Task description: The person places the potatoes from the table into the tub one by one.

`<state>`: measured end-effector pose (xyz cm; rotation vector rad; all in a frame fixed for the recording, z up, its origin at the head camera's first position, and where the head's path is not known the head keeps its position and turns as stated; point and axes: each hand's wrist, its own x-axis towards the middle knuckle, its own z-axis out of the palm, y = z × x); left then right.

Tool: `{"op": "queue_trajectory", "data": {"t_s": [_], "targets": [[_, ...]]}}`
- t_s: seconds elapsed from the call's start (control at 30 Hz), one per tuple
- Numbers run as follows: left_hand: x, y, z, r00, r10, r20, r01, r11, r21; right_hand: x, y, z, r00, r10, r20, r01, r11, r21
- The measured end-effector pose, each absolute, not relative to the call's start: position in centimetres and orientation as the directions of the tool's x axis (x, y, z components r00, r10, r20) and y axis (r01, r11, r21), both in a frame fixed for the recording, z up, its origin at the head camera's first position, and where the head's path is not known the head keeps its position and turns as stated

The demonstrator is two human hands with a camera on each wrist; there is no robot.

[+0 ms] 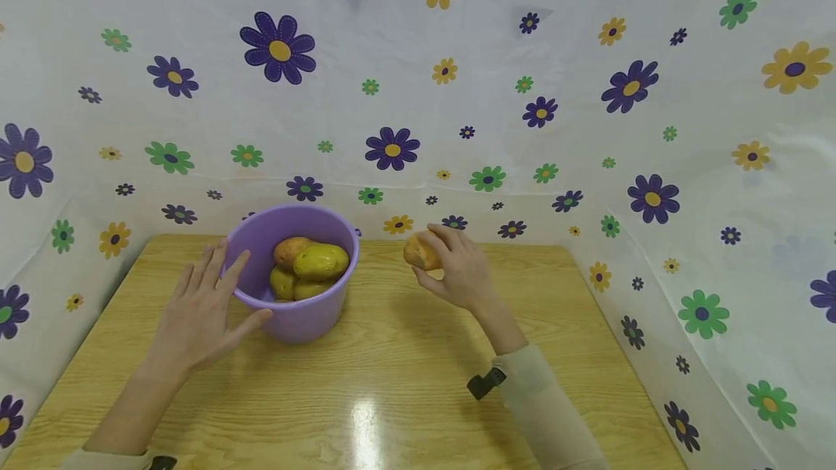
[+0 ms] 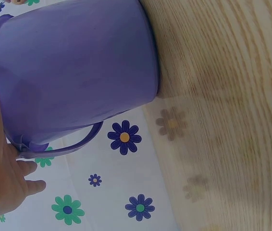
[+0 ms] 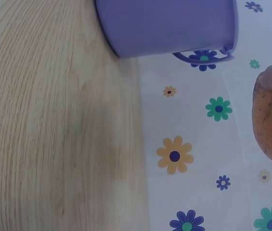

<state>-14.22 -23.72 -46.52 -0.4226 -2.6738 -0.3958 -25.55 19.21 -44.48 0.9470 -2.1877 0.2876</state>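
Observation:
A purple bucket (image 1: 303,321) stands upright at the left of the table, with several potatoes (image 1: 320,262) inside it. Against its left rim rests my left hand (image 1: 199,318), fingers spread and mostly straight, thumb toward the front of the rim. My right hand (image 1: 462,273) holds a potato (image 1: 421,252) between thumb and fingers, raised above the table to the right of the bucket. In the right wrist view this potato (image 3: 266,122) has brownish skin with dark specks, and the fingers partly cover it. The left wrist view shows the bucket's handle (image 2: 73,148) hanging down its side.
The wooden table (image 1: 392,397) has a glossy spot of reflected light near its front. White cloth with printed flowers (image 1: 392,93) hangs behind the table and along both sides. A dark wrist strap (image 1: 486,383) shows at the right sleeve.

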Motion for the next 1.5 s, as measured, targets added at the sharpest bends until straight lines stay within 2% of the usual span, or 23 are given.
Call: {"op": "queue_trajectory", "data": {"t_s": [0.5, 0.8, 1.5], "targets": [[-14.3, -23.7, -46.6, -0.87, 0.238, 0.432, 0.354, 0.911, 0.211, -24.8, 16.6, -42.3, -0.416, -0.576, 0.704, -0.748, 0.657, 0.094], [-14.2, -23.8, -46.5, -0.875, 0.236, 0.423, 0.349, 0.912, 0.213, -24.8, 14.6, -41.3, -0.363, -0.6, 0.713, -0.787, 0.607, 0.111], [-14.3, -23.8, -46.6, -0.876, 0.239, 0.418, 0.352, 0.911, 0.216, -24.4, 11.0, -40.4, -0.313, -0.618, 0.721, -0.834, 0.542, 0.103]]}}
